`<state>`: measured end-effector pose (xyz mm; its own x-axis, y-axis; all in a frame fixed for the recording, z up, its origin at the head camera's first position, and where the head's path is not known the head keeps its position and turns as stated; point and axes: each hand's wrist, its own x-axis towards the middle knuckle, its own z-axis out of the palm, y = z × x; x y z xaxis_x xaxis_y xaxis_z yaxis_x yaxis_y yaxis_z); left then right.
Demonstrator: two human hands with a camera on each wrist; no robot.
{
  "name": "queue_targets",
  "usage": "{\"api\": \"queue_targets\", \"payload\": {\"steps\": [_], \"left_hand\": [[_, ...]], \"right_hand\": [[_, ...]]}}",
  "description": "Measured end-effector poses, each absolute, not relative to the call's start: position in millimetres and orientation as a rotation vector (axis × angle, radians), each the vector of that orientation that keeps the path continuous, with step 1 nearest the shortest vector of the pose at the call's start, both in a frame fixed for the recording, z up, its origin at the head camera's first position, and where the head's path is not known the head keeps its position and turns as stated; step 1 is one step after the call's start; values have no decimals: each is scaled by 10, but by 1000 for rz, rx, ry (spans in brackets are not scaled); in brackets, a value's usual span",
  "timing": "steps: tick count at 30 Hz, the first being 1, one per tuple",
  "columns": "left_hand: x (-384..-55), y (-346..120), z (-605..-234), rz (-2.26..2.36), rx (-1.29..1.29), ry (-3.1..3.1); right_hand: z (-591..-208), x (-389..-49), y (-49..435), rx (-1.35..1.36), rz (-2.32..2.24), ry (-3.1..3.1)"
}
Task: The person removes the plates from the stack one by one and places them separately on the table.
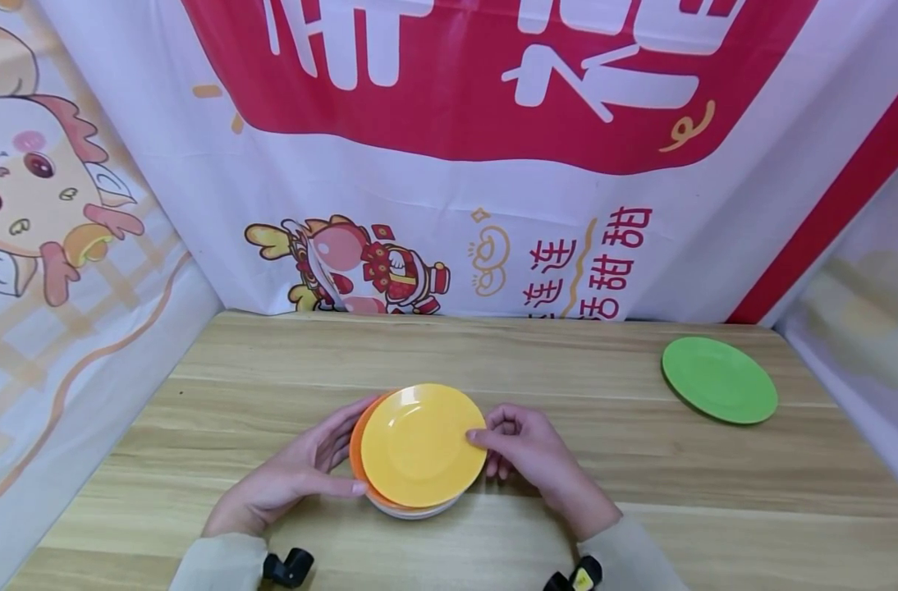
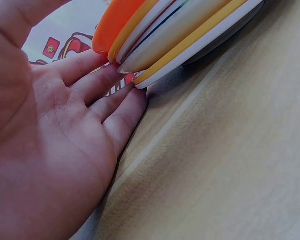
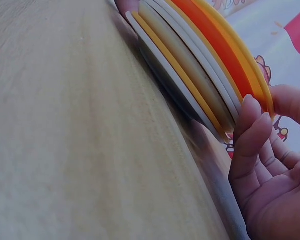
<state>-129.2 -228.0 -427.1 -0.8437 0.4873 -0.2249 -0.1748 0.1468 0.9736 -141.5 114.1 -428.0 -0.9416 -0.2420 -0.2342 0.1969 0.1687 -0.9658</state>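
A stack of plates stands on the table, with a yellow plate point(image 1: 419, 443) on top and an orange plate point(image 1: 356, 451) showing beneath it at the left. White and yellow rims point(image 3: 190, 70) show lower in the stack. My right hand point(image 1: 526, 451) pinches the yellow plate's right edge, thumb on top and fingers beneath. At the stack's left side, my left hand point(image 1: 301, 472) touches the rims with spread, mostly straight fingers point(image 2: 97, 80); its thumb lies along the front left. The right wrist view shows the yellow plate slightly raised off the orange plate's rim.
A green plate point(image 1: 718, 379) lies by itself at the back right of the wooden table point(image 1: 198, 394). Printed cloth point(image 1: 419, 180) hangs behind the table's back edge, with more cloth along both sides. Black camera mounts point(image 1: 290, 566) sit at the wrists.
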Motion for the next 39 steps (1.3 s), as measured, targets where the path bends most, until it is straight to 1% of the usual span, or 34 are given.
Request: {"api": "queue_targets", "payload": {"steps": [18,25,33,39], "left_hand": [[-1284,-2277,-4274,1747,308,1919],[-1292,-2278,-4275,1737,266,1927],[-1289,-2276,-4270,1741,296,1928],[-1285,-2278,-4265,1736,298,1938]], "right_hand": [[-4294,-1465,1229,49,-1949,1966],[-4270,-1463,1244,21,-1984,1921],[-4286,-1479,1268,2,-2009,1883],[-4281,-1499,1301,44,-2040,1865]]}}
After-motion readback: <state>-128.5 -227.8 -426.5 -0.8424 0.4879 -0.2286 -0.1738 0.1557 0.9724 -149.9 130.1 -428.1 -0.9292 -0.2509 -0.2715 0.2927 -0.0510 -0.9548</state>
